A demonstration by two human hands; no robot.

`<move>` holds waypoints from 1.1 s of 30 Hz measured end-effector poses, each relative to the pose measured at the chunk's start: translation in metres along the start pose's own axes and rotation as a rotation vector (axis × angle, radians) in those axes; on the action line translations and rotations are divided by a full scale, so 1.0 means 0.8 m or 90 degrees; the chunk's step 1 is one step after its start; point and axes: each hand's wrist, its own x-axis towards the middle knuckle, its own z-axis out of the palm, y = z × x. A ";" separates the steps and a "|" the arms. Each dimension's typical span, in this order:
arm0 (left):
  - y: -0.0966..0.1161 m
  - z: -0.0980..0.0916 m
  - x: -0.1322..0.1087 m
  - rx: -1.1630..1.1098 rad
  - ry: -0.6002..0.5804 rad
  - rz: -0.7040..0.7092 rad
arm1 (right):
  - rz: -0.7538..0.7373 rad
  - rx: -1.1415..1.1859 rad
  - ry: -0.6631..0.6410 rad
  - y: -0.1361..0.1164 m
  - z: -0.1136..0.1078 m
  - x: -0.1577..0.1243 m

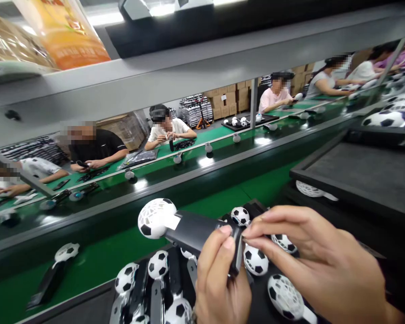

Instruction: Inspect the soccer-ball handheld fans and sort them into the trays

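Note:
My left hand (220,279) grips a black rectangular handle (194,231) topped by a white, perforated football-patterned ball head (156,218). A small white tab (172,221) sits where the head meets the handle. My right hand (310,256) comes in from the right, and its fingertips pinch the handle's far end. Below both hands, a black tray (256,306) holds several football-patterned balls and perforated heads, including a ball (255,259) just under my fingers. Other black handles lie among them, partly hidden.
A green conveyor belt (121,229) runs diagonally past the hands, carrying a similar ball-headed device (59,265). A black-framed tray (357,175) stands at the right. Across the belt, several co-workers (167,128) sit at a bench, with cardboard boxes (222,103) behind them.

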 end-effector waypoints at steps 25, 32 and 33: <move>-0.006 -0.013 0.003 -0.009 -0.097 -0.024 | -0.197 -0.084 -0.115 0.010 -0.007 0.015; -0.010 -0.021 0.009 0.052 -0.149 0.043 | -0.202 -0.106 -0.145 0.008 -0.007 0.021; -0.011 -0.021 0.010 0.054 -0.150 0.047 | -0.196 -0.103 -0.150 0.008 -0.007 0.021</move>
